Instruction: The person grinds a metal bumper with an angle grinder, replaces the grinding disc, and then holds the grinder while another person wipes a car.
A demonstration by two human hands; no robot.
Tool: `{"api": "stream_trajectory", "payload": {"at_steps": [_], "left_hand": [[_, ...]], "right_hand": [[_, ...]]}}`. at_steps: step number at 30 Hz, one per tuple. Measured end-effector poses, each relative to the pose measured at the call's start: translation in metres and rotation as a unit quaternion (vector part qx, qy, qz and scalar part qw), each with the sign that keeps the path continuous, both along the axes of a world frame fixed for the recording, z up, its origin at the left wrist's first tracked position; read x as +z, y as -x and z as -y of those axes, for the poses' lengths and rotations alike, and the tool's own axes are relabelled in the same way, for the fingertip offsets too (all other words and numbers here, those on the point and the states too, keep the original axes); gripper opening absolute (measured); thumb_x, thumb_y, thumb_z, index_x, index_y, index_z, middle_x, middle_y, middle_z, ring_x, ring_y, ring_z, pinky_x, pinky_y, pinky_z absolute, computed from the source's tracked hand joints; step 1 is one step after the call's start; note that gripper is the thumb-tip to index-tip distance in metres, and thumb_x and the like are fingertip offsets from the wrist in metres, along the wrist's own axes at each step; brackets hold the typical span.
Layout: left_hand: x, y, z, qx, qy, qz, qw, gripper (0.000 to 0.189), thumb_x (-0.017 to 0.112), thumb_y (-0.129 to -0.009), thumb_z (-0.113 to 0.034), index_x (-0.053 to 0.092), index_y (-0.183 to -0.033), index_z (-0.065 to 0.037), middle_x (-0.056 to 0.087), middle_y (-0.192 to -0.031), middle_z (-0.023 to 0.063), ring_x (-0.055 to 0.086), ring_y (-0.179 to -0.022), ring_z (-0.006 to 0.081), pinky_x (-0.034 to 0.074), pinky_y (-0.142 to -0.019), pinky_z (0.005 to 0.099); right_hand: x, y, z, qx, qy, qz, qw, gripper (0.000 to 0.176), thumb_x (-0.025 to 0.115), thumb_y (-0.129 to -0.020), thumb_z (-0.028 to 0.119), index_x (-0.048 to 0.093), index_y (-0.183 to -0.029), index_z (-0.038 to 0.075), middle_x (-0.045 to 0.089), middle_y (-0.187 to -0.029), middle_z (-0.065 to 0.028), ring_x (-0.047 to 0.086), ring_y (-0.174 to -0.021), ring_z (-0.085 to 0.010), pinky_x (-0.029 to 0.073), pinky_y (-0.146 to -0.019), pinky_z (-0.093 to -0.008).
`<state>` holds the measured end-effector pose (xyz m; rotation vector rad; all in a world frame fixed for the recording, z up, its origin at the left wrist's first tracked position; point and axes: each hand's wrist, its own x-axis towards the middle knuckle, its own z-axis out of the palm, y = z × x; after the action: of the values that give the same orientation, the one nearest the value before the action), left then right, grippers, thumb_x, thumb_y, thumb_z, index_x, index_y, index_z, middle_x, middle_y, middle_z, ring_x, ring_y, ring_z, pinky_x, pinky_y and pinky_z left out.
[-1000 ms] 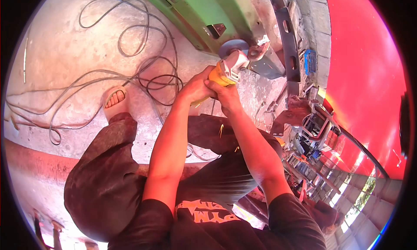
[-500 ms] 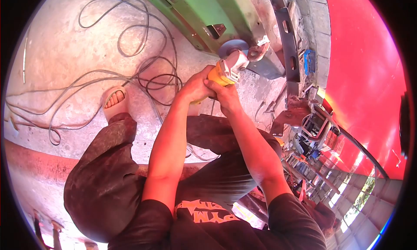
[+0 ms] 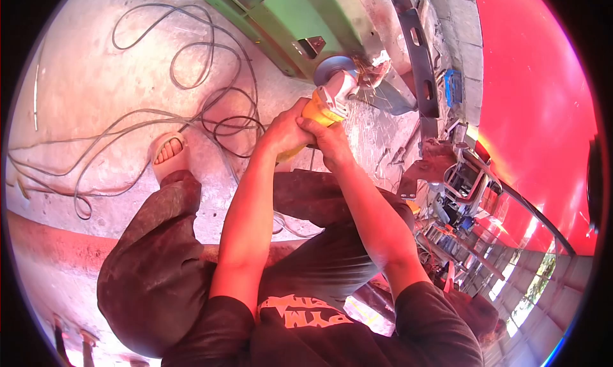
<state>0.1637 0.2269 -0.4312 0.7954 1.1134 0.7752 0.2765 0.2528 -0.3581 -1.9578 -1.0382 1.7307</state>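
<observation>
My left hand (image 3: 287, 129) and right hand (image 3: 327, 140) clasp the yellow-bodied angle grinder (image 3: 324, 109), its round grey disc (image 3: 332, 67) at the green metal panel (image 3: 306, 16); a pinched disc (bright sparks (image 3: 366, 69) fly) could kick back.

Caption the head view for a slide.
Left hand and right hand grip a grinder, sparks flying near its disc beside the green panel, cable looped across the floor.
</observation>
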Motion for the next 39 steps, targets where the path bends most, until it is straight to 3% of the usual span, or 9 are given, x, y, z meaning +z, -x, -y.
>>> {"api": "stream_trajectory", "payload": {"at_steps": [9,12,27,39], "left_hand": [[0.004,-0.017,0.018,0.038,-0.031,0.006,0.999,0.072,0.08,-0.06,-0.033,0.048,-0.121,-0.012,0.068,-0.1,0.0188,0.065,-0.097,0.0398,0.051,-0.081,0.0468],[0.007,-0.017,0.011,0.013,-0.007,-0.019,1.0,0.071,0.08,-0.062,-0.024,0.048,-0.123,-0.009,0.068,-0.106,0.0176,0.066,-0.102,0.0325,0.052,-0.086,0.0407],[0.024,-0.013,0.011,0.012,0.006,-0.017,1.0,0.07,0.076,-0.063,-0.028,0.047,-0.123,-0.01,0.067,-0.106,0.0184,0.066,-0.102,0.0346,0.051,-0.085,0.0417],[0.012,-0.024,0.013,0.071,0.007,0.053,0.996,0.074,0.079,-0.062,-0.022,0.046,-0.126,-0.006,0.065,-0.112,0.0142,0.064,-0.104,0.0269,0.051,-0.087,0.0385]], "right_hand": [[0.007,-0.012,0.011,0.0,-0.002,-0.02,1.0,0.044,0.076,-0.079,0.01,0.057,-0.118,0.003,0.066,-0.105,-0.0075,0.065,-0.095,-0.0179,0.053,-0.082,-0.0331],[0.006,-0.012,0.009,-0.004,-0.008,-0.014,1.0,0.044,0.076,-0.079,0.01,0.058,-0.118,0.002,0.066,-0.104,-0.0073,0.065,-0.093,-0.0177,0.053,-0.081,-0.033],[0.004,-0.02,0.01,0.009,-0.005,0.002,1.0,0.044,0.077,-0.079,0.012,0.059,-0.117,0.003,0.066,-0.105,-0.0075,0.064,-0.094,-0.0173,0.051,-0.083,-0.0325],[0.01,-0.015,0.006,0.039,-0.024,0.012,0.999,0.043,0.077,-0.08,0.013,0.059,-0.117,0.001,0.066,-0.105,-0.0079,0.064,-0.094,-0.0167,0.051,-0.083,-0.0321]]}}
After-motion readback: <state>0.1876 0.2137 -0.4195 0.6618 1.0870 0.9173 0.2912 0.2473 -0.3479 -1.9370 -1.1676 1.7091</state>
